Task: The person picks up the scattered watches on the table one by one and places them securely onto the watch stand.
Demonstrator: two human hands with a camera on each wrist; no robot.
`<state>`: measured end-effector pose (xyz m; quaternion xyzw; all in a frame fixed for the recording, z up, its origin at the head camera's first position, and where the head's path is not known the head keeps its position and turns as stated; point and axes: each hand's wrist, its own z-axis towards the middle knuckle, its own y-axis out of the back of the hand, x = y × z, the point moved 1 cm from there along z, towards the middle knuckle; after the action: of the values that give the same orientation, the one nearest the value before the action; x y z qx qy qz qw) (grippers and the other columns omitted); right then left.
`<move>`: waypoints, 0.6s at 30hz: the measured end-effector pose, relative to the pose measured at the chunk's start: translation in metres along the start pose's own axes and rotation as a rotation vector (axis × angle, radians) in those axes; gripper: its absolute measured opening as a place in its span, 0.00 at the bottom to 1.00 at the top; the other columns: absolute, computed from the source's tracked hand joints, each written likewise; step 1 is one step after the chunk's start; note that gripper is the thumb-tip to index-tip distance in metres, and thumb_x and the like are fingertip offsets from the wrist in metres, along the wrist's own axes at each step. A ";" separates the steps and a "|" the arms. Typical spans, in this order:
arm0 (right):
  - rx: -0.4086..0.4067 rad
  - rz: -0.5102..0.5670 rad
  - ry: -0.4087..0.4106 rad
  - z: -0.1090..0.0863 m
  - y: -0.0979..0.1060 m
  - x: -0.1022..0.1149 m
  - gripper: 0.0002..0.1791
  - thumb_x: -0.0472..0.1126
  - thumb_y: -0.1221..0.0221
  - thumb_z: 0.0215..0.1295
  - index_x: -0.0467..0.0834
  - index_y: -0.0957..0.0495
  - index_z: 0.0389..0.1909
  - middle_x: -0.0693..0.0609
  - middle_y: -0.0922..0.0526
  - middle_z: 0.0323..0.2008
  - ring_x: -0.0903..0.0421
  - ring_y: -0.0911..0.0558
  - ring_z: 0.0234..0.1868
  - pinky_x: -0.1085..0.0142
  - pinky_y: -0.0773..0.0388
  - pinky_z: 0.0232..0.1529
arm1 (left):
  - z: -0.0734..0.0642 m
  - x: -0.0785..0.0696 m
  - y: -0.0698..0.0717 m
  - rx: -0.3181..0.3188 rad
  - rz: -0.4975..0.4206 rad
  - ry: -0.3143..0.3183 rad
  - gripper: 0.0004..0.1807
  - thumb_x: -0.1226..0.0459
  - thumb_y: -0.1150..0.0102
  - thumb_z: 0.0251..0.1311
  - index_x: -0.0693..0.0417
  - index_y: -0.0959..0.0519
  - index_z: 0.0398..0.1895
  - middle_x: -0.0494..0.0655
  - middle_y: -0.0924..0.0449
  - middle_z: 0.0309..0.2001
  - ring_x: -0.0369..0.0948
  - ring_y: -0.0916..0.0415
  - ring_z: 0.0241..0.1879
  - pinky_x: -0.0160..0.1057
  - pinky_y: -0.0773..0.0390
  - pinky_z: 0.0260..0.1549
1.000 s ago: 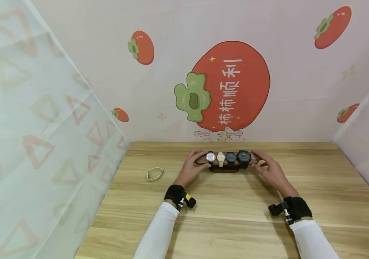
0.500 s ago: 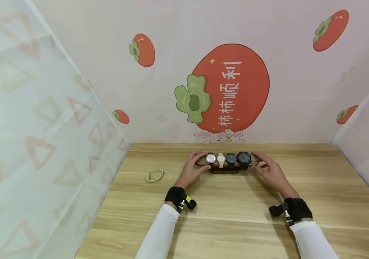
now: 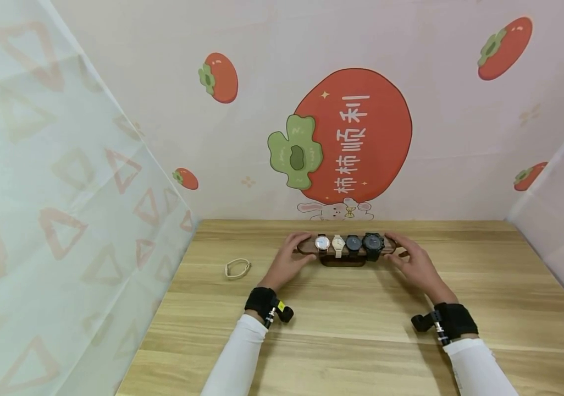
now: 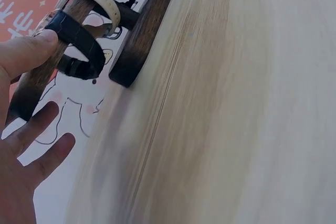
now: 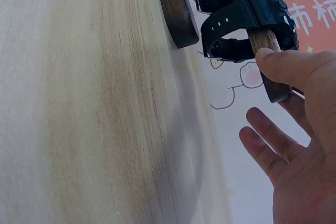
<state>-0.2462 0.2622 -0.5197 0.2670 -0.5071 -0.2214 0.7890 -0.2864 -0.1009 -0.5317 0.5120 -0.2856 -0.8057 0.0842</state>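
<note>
A dark wooden watch stand (image 3: 308, 246) stands at the back of the table, its bar raised over a separate base (image 4: 139, 40). Along the bar sit a white-faced watch (image 3: 322, 242), a cream watch (image 3: 338, 242), a black watch (image 3: 354, 242) and a bulkier black watch (image 3: 373, 242). My left hand (image 3: 286, 265) is at the left end, thumb in front, index finger behind, the grip loosened and the other fingers spread. At the right end, my right hand (image 3: 418, 269) pinches the bar between thumb and index finger, its other fingers free below.
A cream band closed into a loop (image 3: 237, 276) lies on the wooden table (image 3: 341, 341), left of the stand. Behind the stand rises a wall (image 3: 440, 187) printed with persimmons and a rabbit. Another patterned wall (image 3: 84, 231) borders the left side.
My left hand has drawn slightly left, its thumb sliding off toward the bar's end and uncovering more of it. The right hand and the stand keep their places; the head view tilts slightly.
</note>
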 end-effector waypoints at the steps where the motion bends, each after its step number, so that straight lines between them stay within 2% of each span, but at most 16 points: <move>1: 0.000 -0.002 0.000 0.000 0.000 0.000 0.33 0.29 0.36 0.73 0.35 0.31 0.77 0.32 0.25 0.71 0.34 0.21 0.61 0.39 0.15 0.53 | -0.002 0.000 0.002 0.004 0.002 0.006 0.34 0.58 0.29 0.69 0.42 0.27 0.77 0.48 0.32 0.75 0.51 0.32 0.75 0.60 0.28 0.75; 9: -0.010 -0.025 0.007 -0.001 -0.001 0.000 0.34 0.27 0.35 0.71 0.35 0.31 0.76 0.32 0.24 0.68 0.35 0.21 0.60 0.39 0.16 0.52 | -0.017 0.004 0.022 0.016 0.041 0.070 0.32 0.56 0.33 0.73 0.39 0.29 0.78 0.46 0.33 0.77 0.50 0.31 0.75 0.55 0.24 0.72; 13: -0.005 -0.022 0.003 -0.001 0.000 0.002 0.34 0.26 0.36 0.71 0.35 0.31 0.76 0.32 0.26 0.69 0.34 0.22 0.62 0.38 0.16 0.53 | -0.025 0.004 0.035 0.008 0.061 0.071 0.30 0.59 0.33 0.73 0.47 0.27 0.76 0.46 0.30 0.74 0.48 0.27 0.71 0.52 0.19 0.68; 18: 0.001 -0.019 0.002 0.000 0.001 0.005 0.34 0.26 0.36 0.71 0.34 0.31 0.76 0.31 0.27 0.71 0.33 0.23 0.63 0.37 0.17 0.53 | -0.039 0.003 0.050 -0.023 0.108 0.043 0.23 0.66 0.35 0.74 0.59 0.22 0.70 0.50 0.25 0.70 0.50 0.26 0.70 0.54 0.17 0.64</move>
<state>-0.2441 0.2603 -0.5158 0.2724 -0.5037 -0.2283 0.7874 -0.2615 -0.1583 -0.5192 0.5122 -0.3014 -0.7920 0.1397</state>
